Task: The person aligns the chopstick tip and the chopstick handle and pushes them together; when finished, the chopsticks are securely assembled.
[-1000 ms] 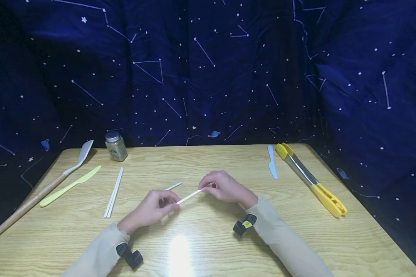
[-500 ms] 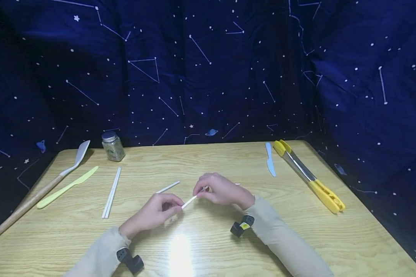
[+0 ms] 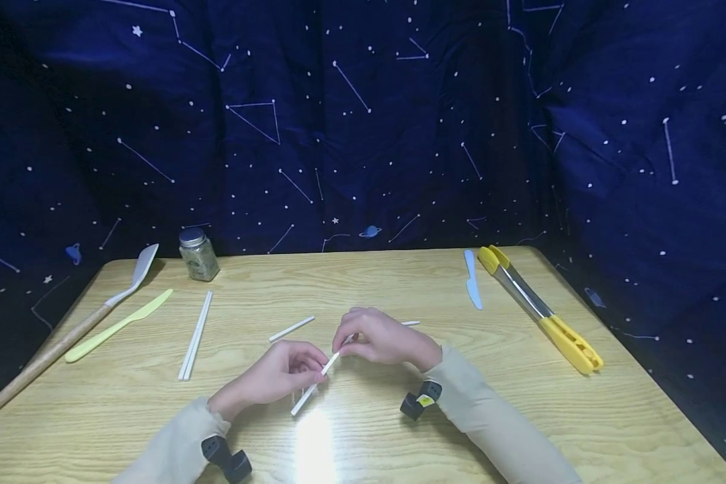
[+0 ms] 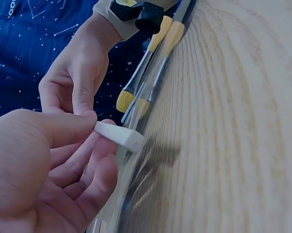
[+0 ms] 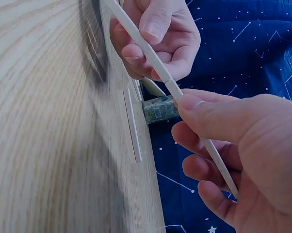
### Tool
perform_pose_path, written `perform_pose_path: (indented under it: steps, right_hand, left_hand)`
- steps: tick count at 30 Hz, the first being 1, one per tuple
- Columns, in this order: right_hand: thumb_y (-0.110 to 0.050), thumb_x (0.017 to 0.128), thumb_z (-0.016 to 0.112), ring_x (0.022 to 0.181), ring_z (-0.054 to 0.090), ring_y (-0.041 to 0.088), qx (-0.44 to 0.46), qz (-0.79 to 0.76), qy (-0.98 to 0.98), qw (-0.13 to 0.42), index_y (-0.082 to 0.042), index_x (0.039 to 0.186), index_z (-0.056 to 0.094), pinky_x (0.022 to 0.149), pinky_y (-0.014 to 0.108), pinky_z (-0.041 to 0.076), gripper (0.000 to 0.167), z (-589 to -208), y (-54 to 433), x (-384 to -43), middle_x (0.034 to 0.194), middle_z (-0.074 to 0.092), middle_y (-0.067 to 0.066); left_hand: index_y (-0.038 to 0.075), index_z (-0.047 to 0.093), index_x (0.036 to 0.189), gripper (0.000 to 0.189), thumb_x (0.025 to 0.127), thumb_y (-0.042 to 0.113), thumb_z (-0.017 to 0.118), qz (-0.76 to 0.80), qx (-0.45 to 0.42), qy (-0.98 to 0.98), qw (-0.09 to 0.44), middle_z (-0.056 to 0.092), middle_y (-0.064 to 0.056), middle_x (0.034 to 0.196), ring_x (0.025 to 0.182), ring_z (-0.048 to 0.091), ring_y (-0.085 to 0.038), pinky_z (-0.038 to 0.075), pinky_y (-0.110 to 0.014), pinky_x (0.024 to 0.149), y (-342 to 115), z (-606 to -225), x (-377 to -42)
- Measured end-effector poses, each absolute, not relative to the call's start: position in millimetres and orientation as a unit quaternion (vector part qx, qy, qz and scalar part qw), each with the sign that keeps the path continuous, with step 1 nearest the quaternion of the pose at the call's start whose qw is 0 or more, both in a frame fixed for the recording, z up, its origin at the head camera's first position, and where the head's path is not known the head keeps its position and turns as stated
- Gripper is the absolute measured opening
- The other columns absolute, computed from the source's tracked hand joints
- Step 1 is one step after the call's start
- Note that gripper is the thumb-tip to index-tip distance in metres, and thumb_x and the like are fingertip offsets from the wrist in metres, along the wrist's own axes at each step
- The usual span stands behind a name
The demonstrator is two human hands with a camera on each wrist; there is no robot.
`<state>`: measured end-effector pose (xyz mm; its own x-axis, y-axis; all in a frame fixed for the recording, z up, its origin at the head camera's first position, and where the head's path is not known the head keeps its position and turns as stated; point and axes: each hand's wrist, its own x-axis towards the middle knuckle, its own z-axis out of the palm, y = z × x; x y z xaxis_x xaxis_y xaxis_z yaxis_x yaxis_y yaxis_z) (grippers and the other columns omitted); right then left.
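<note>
Working at the seam [image 5: 170, 80] of a white chopstick [image 5: 155, 62] looks like the step in hand — joining or parting, I cannot tell. The next move would call for keeping both sections in line. The chopstick slants between both hands: left hand [image 3: 281, 370] pinching its nearer part, right hand [image 3: 381, 336] pinching just past the seam — and a shorter white stick [image 3: 292, 329] lies beyond the left hand.

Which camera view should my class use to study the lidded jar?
The head view: the jar is whole, lid included. The right wrist view shows part of its body, with the lid hidden behind the right hand; the left wrist view doesn't show it.
</note>
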<state>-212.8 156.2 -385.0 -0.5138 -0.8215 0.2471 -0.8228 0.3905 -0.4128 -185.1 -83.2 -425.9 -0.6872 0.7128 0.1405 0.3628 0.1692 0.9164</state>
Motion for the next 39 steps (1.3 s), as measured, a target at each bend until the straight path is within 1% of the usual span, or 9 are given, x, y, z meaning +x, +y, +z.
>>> perform_pose_path:
  steps: [4, 7, 13, 17, 20, 26, 29, 33, 39]
  right_hand:
    - [-0.017, 0.087, 0.070, 0.087, 0.059, 0.007, 0.475, 0.236, -0.848, 0.001, -0.014, 0.092, 0.072, 0.083, 0.021, 0.047, 0.006, -384, 156, -211, 0.089, 0.068, -0.005]
    - [-0.017, 0.087, 0.070, 0.091, 0.059, 0.010, 0.446, 0.230, -0.865, -0.008, -0.012, 0.098, 0.070, 0.085, 0.024, 0.048, 0.012, -383, 158, -211, 0.096, 0.068, -0.003]
    - [-0.021, 0.085, 0.074, 0.108, 0.047, 0.021, 0.395, 0.254, -0.883, 0.029, -0.009, 0.135, 0.048, 0.091, 0.037, 0.045, 0.057, -384, 165, -215, 0.118, 0.053, 0.009]
    - [-0.018, 0.084, 0.075, 0.109, 0.041, 0.026, 0.386, 0.280, -0.876, 0.070, -0.011, 0.145, 0.035, 0.090, 0.039, 0.042, 0.074, -383, 170, -218, 0.119, 0.043, 0.011]
    - [-0.014, 0.085, 0.073, 0.106, 0.042, 0.027, 0.375, 0.287, -0.878, 0.074, -0.010, 0.146, 0.034, 0.088, 0.038, 0.043, 0.073, -383, 173, -220, 0.117, 0.043, 0.011]
    - [-0.012, 0.090, 0.066, 0.097, 0.054, 0.027, 0.348, 0.299, -0.888, 0.030, -0.007, 0.147, 0.027, 0.076, 0.030, 0.049, 0.070, -384, 178, -224, 0.118, 0.050, 0.017]
    - [-0.012, 0.092, 0.062, 0.090, 0.058, 0.023, 0.349, 0.298, -0.888, -0.001, -0.002, 0.141, 0.037, 0.074, 0.030, 0.052, 0.055, -385, 183, -227, 0.112, 0.058, 0.018]
    - [-0.010, 0.093, 0.060, 0.082, 0.059, 0.016, 0.353, 0.270, -0.895, -0.041, 0.001, 0.123, 0.056, 0.077, 0.028, 0.051, 0.032, -387, 191, -230, 0.099, 0.064, 0.011]
    - [-0.008, 0.093, 0.059, 0.077, 0.056, 0.009, 0.328, 0.265, -0.905, -0.058, 0.000, 0.113, 0.061, 0.073, 0.024, 0.049, 0.022, -389, 197, -235, 0.093, 0.065, 0.005]
  left_hand:
    - [-0.008, 0.062, 0.107, 0.026, 0.089, 0.009, 0.066, 0.538, 0.359, 0.744, 0.169, 0.070, -0.022, 0.091, 0.073, 0.063, -0.006, 0.049, -0.020, 0.060, -83, -424, -184]
    - [-0.008, 0.061, 0.108, 0.025, 0.089, 0.008, 0.066, 0.532, 0.362, 0.748, 0.164, 0.070, -0.021, 0.091, 0.074, 0.064, -0.007, 0.050, -0.020, 0.061, -83, -424, -184]
    - [-0.006, 0.056, 0.111, 0.026, 0.088, 0.004, 0.065, 0.539, 0.384, 0.737, 0.137, 0.068, -0.020, 0.088, 0.072, 0.065, -0.011, 0.054, -0.026, 0.058, -85, -425, -186]
    - [-0.004, 0.053, 0.115, 0.029, 0.089, 0.003, 0.065, 0.544, 0.382, 0.736, 0.127, 0.066, -0.019, 0.087, 0.071, 0.065, -0.013, 0.055, -0.033, 0.053, -90, -423, -190]
    - [-0.004, 0.051, 0.118, 0.031, 0.091, 0.004, 0.063, 0.542, 0.363, 0.747, 0.128, 0.063, -0.017, 0.088, 0.069, 0.063, -0.013, 0.054, -0.036, 0.048, -96, -419, -193]
    - [-0.006, 0.047, 0.119, 0.032, 0.091, -0.002, 0.060, 0.543, 0.342, 0.759, 0.112, 0.059, -0.022, 0.089, 0.068, 0.061, -0.015, 0.054, -0.040, 0.046, -114, -410, -205]
    - [-0.008, 0.046, 0.120, 0.034, 0.089, -0.005, 0.060, 0.540, 0.341, 0.762, 0.106, 0.059, -0.022, 0.088, 0.070, 0.062, -0.013, 0.054, -0.040, 0.046, -124, -408, -211]
    - [-0.010, 0.045, 0.122, 0.039, 0.087, -0.007, 0.061, 0.531, 0.336, 0.770, 0.110, 0.060, -0.022, 0.089, 0.072, 0.064, -0.013, 0.055, -0.039, 0.049, -138, -408, -219]
    - [-0.011, 0.044, 0.126, 0.047, 0.084, -0.008, 0.063, 0.510, 0.323, 0.790, 0.111, 0.060, -0.027, 0.092, 0.072, 0.063, -0.012, 0.056, -0.035, 0.054, -158, -406, -228]
